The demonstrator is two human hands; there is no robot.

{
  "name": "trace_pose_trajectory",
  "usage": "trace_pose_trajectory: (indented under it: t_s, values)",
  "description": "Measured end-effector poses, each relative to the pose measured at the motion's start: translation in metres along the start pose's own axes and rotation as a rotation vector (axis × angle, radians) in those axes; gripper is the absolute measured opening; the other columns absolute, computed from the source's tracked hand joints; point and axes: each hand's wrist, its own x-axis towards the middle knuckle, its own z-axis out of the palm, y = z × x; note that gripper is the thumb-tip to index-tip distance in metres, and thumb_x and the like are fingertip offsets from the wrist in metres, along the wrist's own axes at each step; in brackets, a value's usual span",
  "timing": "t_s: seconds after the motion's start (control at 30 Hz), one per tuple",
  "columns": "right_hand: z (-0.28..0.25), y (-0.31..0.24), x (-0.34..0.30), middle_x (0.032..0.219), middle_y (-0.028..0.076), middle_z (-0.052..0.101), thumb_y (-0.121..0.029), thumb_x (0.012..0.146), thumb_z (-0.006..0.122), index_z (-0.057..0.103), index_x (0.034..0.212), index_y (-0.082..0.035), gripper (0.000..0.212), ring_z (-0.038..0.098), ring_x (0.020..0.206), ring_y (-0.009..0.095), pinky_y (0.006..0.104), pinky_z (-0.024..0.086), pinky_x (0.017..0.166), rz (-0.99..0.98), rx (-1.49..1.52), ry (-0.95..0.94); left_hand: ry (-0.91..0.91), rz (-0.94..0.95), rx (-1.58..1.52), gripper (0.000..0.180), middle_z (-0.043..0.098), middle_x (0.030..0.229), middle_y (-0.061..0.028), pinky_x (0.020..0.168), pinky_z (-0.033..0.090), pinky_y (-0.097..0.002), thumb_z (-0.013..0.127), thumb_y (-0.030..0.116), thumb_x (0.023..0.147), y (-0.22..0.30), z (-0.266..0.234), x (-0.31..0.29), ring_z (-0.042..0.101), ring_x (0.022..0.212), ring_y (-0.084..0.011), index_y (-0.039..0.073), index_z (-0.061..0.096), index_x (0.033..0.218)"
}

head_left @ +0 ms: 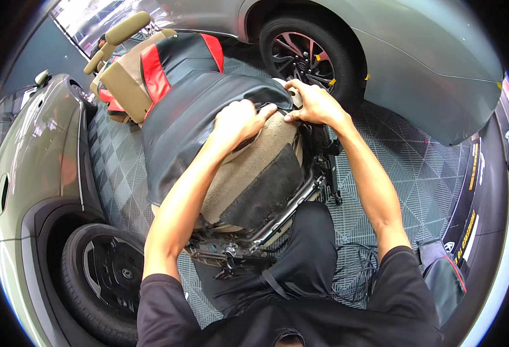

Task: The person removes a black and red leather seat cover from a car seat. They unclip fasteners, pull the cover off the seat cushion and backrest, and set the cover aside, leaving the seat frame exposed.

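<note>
A beige car seat (237, 176) with its metal frame exposed lies in front of me, and a black leather-look seat cover (182, 124) is drawn partway over it. My left hand (240, 121) is closed on the cover's edge, thumb side toward the seat's far right corner. At that corner my right hand (318, 104) is closed around the cover's edge, its thumb on the near side. The fingertips of both hands are partly hidden. A dark panel (260, 188) covers part of the beige fabric, and metal rails (289, 214) run along the seat's near edge.
Behind stand more seats with beige armrests (124, 87) and a black-and-red cover (188, 55). A green car (40, 150) is on the left, a grey car (422, 52) at the far right. Cables (355, 272) lie on the tiled floor near a dark bag (442, 277).
</note>
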Motion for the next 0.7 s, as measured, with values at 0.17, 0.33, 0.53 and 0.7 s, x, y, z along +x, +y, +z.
trace_pose_trajectory:
  t_s: [0.17, 0.33, 0.53, 0.7]
  values:
    - [-0.009, -0.016, 0.001, 0.111, 0.026, 0.073, -0.017, 0.075, 0.09, 0.061, 0.121, -0.011, 0.054, 0.07, 0.111, 0.041, 0.0456, 0.054, 0.094, 0.039, 0.008, -0.079, -0.127, -0.11, 0.146, 0.064, 0.076, 0.111, -0.022, 0.092, 0.057, -0.0458, 0.076, 0.058, 0.086, 0.007, 0.013, 0.019, 0.074, 0.106, -0.0352, 0.0, 0.076, 0.111]
    - [0.007, 0.008, 0.011, 0.151, 0.034, 0.046, -0.015, 0.074, 0.088, 0.067, 0.116, -0.01, 0.047, 0.046, 0.143, 0.041, 0.0423, 0.043, 0.114, -0.15, 0.029, -0.109, -0.323, -0.079, 0.177, 0.057, 0.072, 0.114, -0.028, 0.096, 0.055, -0.0477, 0.065, 0.051, 0.096, -0.004, 0.021, 0.032, 0.071, 0.111, -0.0383, -0.003, 0.075, 0.112]
    - [0.001, 0.029, 0.046, 0.12, 0.018, 0.073, -0.023, 0.083, 0.083, 0.077, 0.109, -0.012, 0.029, 0.07, 0.115, 0.035, 0.0435, 0.054, 0.098, -0.072, 0.121, -0.17, -0.179, -0.056, -0.675, 0.037, 0.069, 0.082, 0.0022, 0.069, 0.047, -0.0307, 0.062, 0.034, 0.103, -0.059, 0.056, 0.019, 0.056, 0.073, -0.0071, 0.0, 0.077, 0.096]
    - [0.005, 0.016, 0.044, 0.105, 0.017, 0.076, -0.02, 0.088, 0.076, 0.075, 0.105, -0.01, 0.02, 0.071, 0.105, 0.036, 0.0442, 0.055, 0.093, -0.062, 0.022, -0.134, 0.068, 0.042, -1.044, 0.034, 0.062, 0.076, 0.0077, 0.06, 0.038, -0.0258, 0.065, 0.03, 0.102, -0.066, 0.086, 0.005, 0.048, 0.067, -0.0025, 0.006, 0.07, 0.079]
